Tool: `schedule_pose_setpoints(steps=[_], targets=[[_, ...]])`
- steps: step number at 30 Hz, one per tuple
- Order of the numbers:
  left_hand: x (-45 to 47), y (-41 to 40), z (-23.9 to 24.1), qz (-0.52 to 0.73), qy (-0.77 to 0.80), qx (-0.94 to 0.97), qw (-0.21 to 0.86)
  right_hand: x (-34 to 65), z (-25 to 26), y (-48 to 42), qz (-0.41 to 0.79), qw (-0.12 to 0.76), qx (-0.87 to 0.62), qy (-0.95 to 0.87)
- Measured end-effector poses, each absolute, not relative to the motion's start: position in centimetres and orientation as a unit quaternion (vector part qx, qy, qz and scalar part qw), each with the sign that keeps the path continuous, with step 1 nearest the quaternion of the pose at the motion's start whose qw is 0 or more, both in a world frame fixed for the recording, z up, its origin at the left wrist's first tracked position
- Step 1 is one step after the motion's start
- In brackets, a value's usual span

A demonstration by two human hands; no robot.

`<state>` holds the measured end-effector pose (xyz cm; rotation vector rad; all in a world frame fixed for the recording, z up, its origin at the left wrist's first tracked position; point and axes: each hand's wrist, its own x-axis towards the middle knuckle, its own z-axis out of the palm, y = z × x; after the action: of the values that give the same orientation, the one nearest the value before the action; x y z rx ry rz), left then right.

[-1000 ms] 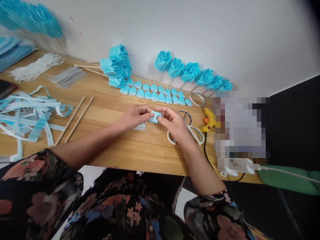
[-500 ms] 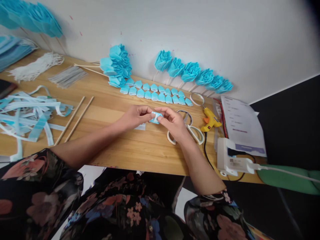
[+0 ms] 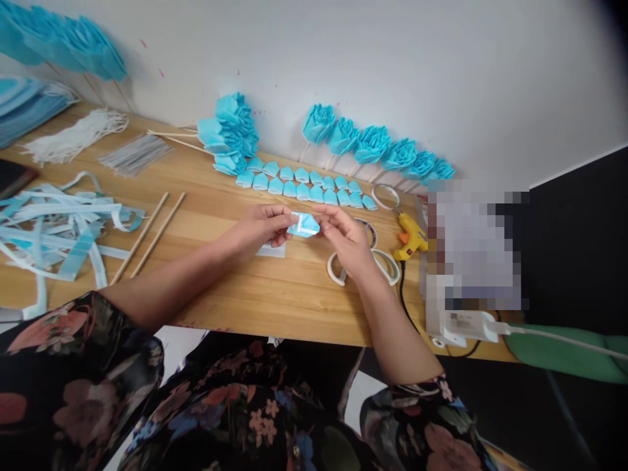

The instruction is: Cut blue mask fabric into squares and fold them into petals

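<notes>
Above the middle of the table I hold a folded light-blue fabric petal (image 3: pixel 310 226) with white strips of tape on its face. My left hand (image 3: pixel 269 226) pinches its left end between thumb and fingers. At its pointed right end, the thumb and fingers of my right hand (image 3: pixel 346 235) are closed on the tip. Two rows of similar folded blue petals (image 3: pixel 289 188) lie just beyond my hands. Under my right wrist are white loops (image 3: pixel 387 265) like scissor handles, partly hidden. A small translucent piece (image 3: pixel 275 250) lies below my left fingers.
Blue fabric roses (image 3: pixel 373 144) on sticks lean against the wall, with more roses (image 3: pixel 230 134) lying left of them. A tape roll (image 3: pixel 386 195) and yellow glue gun (image 3: pixel 411 237) are right. Two wooden sticks (image 3: pixel 157 235), cut strips (image 3: pixel 63 222) and white cords (image 3: pixel 78 134) lie left.
The petal now shows more of its face and its pointed right end. My right thumb has moved off the white tape to the tip, and my right hand has shifted slightly right.
</notes>
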<state>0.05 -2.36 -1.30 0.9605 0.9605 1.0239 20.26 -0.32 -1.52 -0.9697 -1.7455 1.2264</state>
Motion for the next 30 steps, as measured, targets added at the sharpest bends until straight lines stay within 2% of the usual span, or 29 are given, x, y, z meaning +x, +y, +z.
schedule_pose_setpoints(steps=[4,11,19,25,30], targets=[[0.1,-2.4,-1.3,0.435,0.409,0.397,0.697,20.0,-1.5,-0.4,0.455,0.4,-0.347,-0.716],[0.1,-2.6,-1.2,0.393,0.429,0.43,0.69,20.1,-1.5,-0.5,0.447,0.402,-0.302,-0.74],[0.0,-2.6,-1.3,0.421,0.44,0.515,0.603,20.0,-1.4,-0.2,0.503,0.43,-0.339,-0.669],[-0.1,-2.8,-0.3,0.474,0.463,0.574,0.48,19.9,-1.9,0.0,0.493,0.427,-0.385,-0.653],[0.3,-3.0,-0.3,0.446,0.46,0.619,0.455,19.6,-2.2,-0.1,0.473,0.407,-0.381,-0.683]])
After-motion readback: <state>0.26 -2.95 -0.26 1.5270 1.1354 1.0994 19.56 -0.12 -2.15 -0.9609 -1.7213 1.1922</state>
